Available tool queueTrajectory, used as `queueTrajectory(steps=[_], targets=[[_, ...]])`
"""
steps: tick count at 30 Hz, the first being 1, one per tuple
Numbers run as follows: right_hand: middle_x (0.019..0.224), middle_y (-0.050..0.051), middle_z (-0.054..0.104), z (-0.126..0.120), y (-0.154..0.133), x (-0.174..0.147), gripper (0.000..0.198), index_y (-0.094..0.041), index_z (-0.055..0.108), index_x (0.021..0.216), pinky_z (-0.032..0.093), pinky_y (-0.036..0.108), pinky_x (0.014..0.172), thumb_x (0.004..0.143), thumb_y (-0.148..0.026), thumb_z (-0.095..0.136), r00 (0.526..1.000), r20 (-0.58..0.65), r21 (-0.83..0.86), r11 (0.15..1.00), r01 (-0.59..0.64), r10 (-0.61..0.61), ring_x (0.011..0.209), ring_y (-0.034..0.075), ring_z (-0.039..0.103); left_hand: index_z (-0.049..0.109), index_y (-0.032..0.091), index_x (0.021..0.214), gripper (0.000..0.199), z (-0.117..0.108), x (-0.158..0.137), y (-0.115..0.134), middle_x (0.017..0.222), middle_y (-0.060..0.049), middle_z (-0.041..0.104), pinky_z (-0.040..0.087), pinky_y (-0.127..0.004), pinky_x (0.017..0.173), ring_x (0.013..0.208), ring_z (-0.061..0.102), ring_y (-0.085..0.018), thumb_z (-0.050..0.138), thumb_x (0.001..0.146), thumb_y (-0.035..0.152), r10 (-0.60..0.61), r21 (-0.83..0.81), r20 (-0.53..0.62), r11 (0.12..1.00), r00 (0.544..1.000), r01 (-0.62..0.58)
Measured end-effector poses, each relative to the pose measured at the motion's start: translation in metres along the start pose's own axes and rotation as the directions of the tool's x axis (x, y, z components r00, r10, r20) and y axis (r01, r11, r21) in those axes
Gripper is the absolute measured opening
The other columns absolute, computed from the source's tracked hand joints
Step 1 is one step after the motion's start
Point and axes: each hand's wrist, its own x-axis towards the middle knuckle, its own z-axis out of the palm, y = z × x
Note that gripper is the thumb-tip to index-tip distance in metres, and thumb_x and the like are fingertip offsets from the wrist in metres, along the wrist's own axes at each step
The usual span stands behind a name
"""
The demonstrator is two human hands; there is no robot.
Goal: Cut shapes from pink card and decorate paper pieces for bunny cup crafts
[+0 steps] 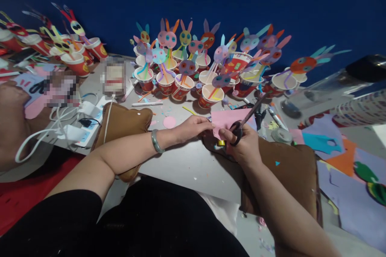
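A sheet of pink paper (230, 117) is held up over the table in front of me. My left hand (194, 127) pinches its left edge between thumb and fingers; a bracelet circles that wrist. My right hand (245, 144) grips a pair of scissors (252, 113) by the handles, its blades pointing up and away to the right. Its thumb is close to the lower edge of the pink paper. On the table, left of my left hand, lies a pink paper circle (169, 122). Something yellow (221, 143) shows just under the pink paper.
Several paper cups (182, 87) with paper rabbit heads line the back. Brown cushions (286, 168) lie under both forearms. A power strip (90, 124) with white cables is at left, beside another person's arm (12, 128). A clear bottle (316, 96) and coloured paper scraps (346, 192) are at right.
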Motion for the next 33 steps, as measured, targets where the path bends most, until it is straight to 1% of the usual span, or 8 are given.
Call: queueTrajectory(steps=[5,10,14,18,23,26,29,33], targets=[[0.054,-0.006,0.051,-0.001,0.004,0.001,0.041,-0.021,0.052,0.062,0.038,0.022,0.043,0.057,-0.039,0.089,0.999,0.032,0.023,1.0,0.0,-0.001,0.048,0.009,0.045,0.061,0.012,0.066,0.031,0.0,-0.005,0.008,0.06,0.003,0.054,0.033,-0.022,0.055,0.056,0.046,-0.007,0.07,0.077,0.04,0.039,0.185,0.034,0.982,0.999,-0.044],[0.055,-0.007,0.049,-0.001,0.006,0.002,0.04,-0.021,0.051,0.062,0.037,0.022,0.044,0.057,-0.037,0.087,0.999,0.04,0.032,0.999,0.011,-0.012,0.049,0.009,0.044,0.059,0.013,0.062,0.03,0.001,-0.005,0.013,0.057,0.004,0.051,0.032,-0.022,0.055,0.055,0.043,-0.006,0.07,0.076,0.037,0.042,0.237,0.032,0.97,0.999,-0.049],[0.058,-0.004,0.053,0.001,0.002,0.002,0.033,-0.021,0.055,0.064,0.041,0.025,0.049,0.061,-0.037,0.083,0.999,-0.022,0.036,0.999,0.026,-0.025,0.052,0.011,0.047,0.057,0.013,0.06,0.033,0.0,-0.005,0.011,0.057,0.004,0.05,0.032,-0.022,0.055,0.056,0.044,-0.007,0.069,0.075,0.04,0.098,0.221,0.027,0.97,0.995,-0.101],[0.056,-0.002,0.053,0.001,-0.002,0.003,0.03,-0.021,0.053,0.058,0.042,0.028,0.051,0.067,-0.039,0.076,0.997,-0.041,0.027,0.998,0.059,-0.058,0.053,0.013,0.049,0.057,0.013,0.06,0.038,0.0,-0.005,0.009,0.059,0.003,0.05,0.033,-0.023,0.058,0.058,0.044,-0.007,0.072,0.074,0.045,0.151,0.218,-0.002,0.965,0.989,-0.147],[0.057,-0.003,0.053,0.0,-0.005,0.002,0.024,-0.021,0.055,0.059,0.041,0.027,0.052,0.064,-0.032,0.075,0.997,-0.039,-0.023,0.998,0.059,-0.06,0.053,0.012,0.046,0.058,0.013,0.06,0.037,-0.001,-0.005,0.008,0.058,0.003,0.051,0.034,-0.023,0.056,0.057,0.044,-0.007,0.072,0.076,0.044,0.168,0.21,0.004,0.964,0.986,-0.165],[0.057,-0.002,0.054,0.0,-0.007,0.002,0.022,-0.021,0.056,0.059,0.042,0.027,0.052,0.064,-0.031,0.075,0.997,-0.043,-0.033,0.998,0.061,-0.062,0.054,0.013,0.047,0.059,0.012,0.061,0.038,-0.001,-0.005,0.008,0.058,0.002,0.053,0.034,-0.022,0.056,0.057,0.046,-0.006,0.074,0.075,0.044,0.185,0.199,0.0,0.963,0.983,-0.181],[0.057,-0.001,0.055,0.001,-0.009,0.002,0.025,-0.02,0.054,0.056,0.043,0.028,0.052,0.066,-0.032,0.074,0.996,-0.051,-0.012,0.998,0.069,-0.069,0.055,0.013,0.049,0.059,0.012,0.062,0.043,-0.001,-0.005,0.008,0.058,0.001,0.056,0.037,-0.022,0.055,0.056,0.049,-0.007,0.078,0.072,0.05,0.17,0.174,-0.007,0.971,0.985,-0.166],[0.059,0.0,0.057,0.002,-0.009,0.002,0.026,-0.021,0.054,0.057,0.045,0.029,0.054,0.067,-0.033,0.074,0.995,-0.05,0.008,0.997,0.081,-0.081,0.057,0.015,0.053,0.06,0.012,0.067,0.047,0.0,-0.005,0.008,0.058,-0.001,0.06,0.039,-0.022,0.053,0.053,0.054,-0.009,0.077,0.072,0.055,0.122,0.121,-0.006,0.985,0.993,-0.12]])
